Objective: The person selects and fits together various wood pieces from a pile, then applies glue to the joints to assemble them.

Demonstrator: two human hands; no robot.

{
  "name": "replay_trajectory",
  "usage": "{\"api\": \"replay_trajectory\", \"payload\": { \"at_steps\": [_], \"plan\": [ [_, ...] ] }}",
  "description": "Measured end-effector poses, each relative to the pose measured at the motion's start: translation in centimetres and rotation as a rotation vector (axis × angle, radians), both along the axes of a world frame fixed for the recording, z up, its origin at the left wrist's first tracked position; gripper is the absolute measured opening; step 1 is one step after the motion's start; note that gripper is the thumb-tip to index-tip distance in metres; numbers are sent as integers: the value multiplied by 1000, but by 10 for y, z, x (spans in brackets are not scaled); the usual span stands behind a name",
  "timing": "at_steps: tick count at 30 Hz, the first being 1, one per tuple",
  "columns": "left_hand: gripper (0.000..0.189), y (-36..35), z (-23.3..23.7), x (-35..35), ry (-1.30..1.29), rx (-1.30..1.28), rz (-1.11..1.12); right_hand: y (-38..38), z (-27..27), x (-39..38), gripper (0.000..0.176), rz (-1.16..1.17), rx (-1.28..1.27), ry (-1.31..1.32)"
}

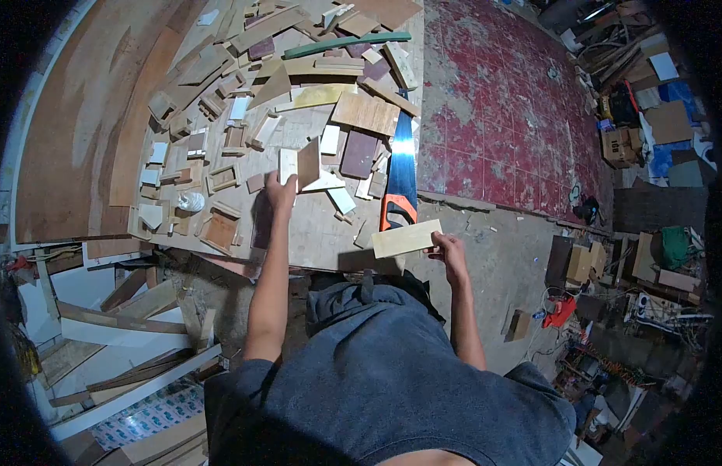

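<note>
My right hand grips one end of a pale, flat wooden board just past the table's front edge. Under that board's far side lies a handsaw with an orange and black handle, its blade pointing away from me. Over the tabletop, my left hand is closed on the near end of a small pale wood block. A thin brown wood piece stands tilted right beside that block; whether my fingers hold it too is hidden.
Offcuts cover the worktable, among them a green strip and a maroon board. Several small wooden boxes sit at the left near a clear plastic container. Scrap wood is piled below left; a red-tiled floor lies right.
</note>
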State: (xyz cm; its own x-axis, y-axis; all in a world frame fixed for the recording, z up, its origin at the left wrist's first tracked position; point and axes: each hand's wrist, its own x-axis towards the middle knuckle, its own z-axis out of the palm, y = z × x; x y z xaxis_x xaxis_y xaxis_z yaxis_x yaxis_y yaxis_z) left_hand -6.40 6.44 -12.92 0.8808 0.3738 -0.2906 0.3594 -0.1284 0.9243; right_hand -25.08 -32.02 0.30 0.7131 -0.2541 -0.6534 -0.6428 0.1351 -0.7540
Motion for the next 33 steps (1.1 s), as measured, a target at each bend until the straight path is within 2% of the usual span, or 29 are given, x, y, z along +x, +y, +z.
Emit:
{"api": "replay_trajectory", "payload": {
  "at_steps": [2,5,9,14,17,19,22,26,28,29,31,32,33],
  "plan": [
    [43,-2,-8,27,-124,261,58,-2,-6,5,28,-3,10,22],
    [45,-7,-17,65,-1,334,64,-6,-10,14,27,-6,9,68],
    [42,-28,-1,95,-104,381,21,-15,-17,19,26,-58,3,89],
    [44,-53,3,132,23,415,-132,-17,-16,30,25,-121,-32,130],
    [45,-61,-28,156,100,399,-201,-17,-18,37,24,-132,-46,147],
    [51,-67,-26,158,165,447,-258,-15,-19,43,24,-129,-44,156],
    [63,-69,-36,162,100,414,-422,-10,-23,52,24,-91,-38,144],
    [66,-64,-26,144,45,428,-530,0,-28,62,25,-56,-5,151],
    [79,-68,-16,123,3,619,-520,3,-30,67,25,-27,5,145],
    [79,-72,-9,110,7,622,-516,4,-31,69,26,-14,8,156],
    [85,-80,12,81,2,913,-807,7,-34,72,26,2,14,167],
    [85,-79,17,68,5,914,-805,8,-36,73,26,8,19,164],
    [84,-78,18,55,-15,895,-909,8,-36,73,25,13,24,161]
  ]
}}
